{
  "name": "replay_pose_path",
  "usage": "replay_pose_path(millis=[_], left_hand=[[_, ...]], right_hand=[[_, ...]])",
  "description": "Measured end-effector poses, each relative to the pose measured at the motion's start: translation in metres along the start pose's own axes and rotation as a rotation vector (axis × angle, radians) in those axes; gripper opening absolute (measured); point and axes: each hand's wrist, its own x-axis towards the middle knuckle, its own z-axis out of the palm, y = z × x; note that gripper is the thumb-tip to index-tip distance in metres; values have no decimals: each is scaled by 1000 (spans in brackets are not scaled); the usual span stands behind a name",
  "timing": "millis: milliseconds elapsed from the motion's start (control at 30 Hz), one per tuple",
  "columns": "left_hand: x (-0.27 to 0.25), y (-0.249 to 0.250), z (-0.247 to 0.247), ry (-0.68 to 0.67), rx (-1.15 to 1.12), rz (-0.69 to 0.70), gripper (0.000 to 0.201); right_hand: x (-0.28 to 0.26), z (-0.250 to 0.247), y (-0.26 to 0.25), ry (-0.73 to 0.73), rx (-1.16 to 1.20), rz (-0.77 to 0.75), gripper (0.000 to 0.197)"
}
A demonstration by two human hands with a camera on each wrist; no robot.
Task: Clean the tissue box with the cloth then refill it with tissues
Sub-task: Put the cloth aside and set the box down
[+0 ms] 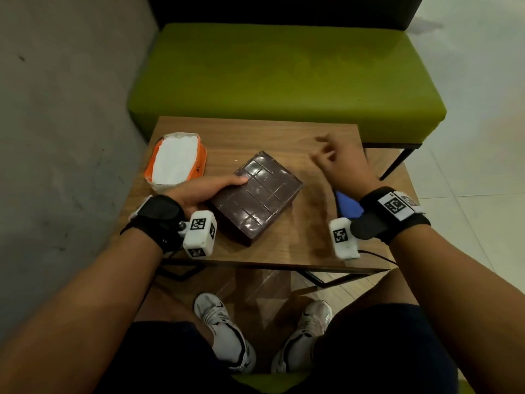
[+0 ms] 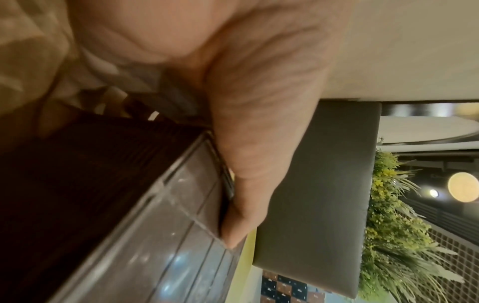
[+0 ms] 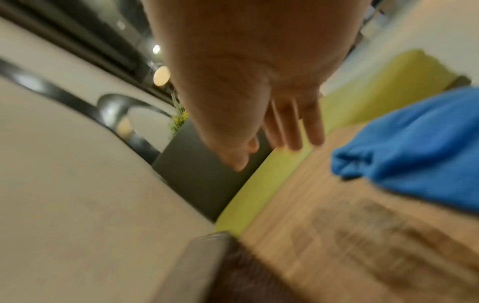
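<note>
The dark brown tissue box (image 1: 257, 194) lies flat and skewed in the middle of the small wooden table (image 1: 270, 137). My left hand (image 1: 216, 191) grips its left edge, thumb lying on the panelled top (image 2: 155, 235); the other fingers are hidden. An opened orange tissue pack (image 1: 176, 162) with white tissues showing sits at the table's far left. The blue cloth (image 1: 348, 206) lies on the table to the right of the box, partly under my right wrist. My right hand (image 1: 326, 157) hovers above the table beyond the cloth (image 3: 414, 143), fingers straight and holding nothing; it is motion-blurred.
A green upholstered bench (image 1: 284, 81) stands right behind the table. A grey wall (image 1: 56, 137) closes in the left side. My knees and white shoes (image 1: 224, 331) are below the table's near edge.
</note>
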Motion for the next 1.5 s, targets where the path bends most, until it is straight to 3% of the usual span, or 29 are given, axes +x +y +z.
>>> replay_pose_path(millis=[67, 133, 233, 400, 567, 667, 800, 900, 1067, 1500], left_hand=[[3, 7, 1, 50, 0, 57, 42], [7, 8, 3, 146, -18, 174, 42], [13, 3, 5, 250, -90, 321, 45], [16, -13, 4, 252, -264, 463, 36], [5, -32, 14, 190, -162, 444, 23], [5, -43, 21, 216, -142, 492, 24], [12, -56, 19, 231, -144, 536, 35], [20, -64, 15, 228, -100, 540, 66], [20, -65, 16, 199, -107, 548, 76], [11, -55, 19, 148, -173, 564, 74]], right_hand=[[-7, 18, -19, -183, 199, 7, 50], [-14, 35, -26, -235, 256, 54, 58], [-21, 51, -19, -155, 318, 123, 70], [-33, 67, -17, -39, 331, 192, 72], [-45, 69, -37, 29, 330, 188, 48], [-48, 82, -45, 42, 501, 190, 38], [-39, 106, -33, 31, 705, 265, 68], [-39, 110, -35, 35, 731, 300, 81], [-38, 114, -33, 49, 704, 262, 74], [-34, 108, -33, 3, 764, 262, 78]])
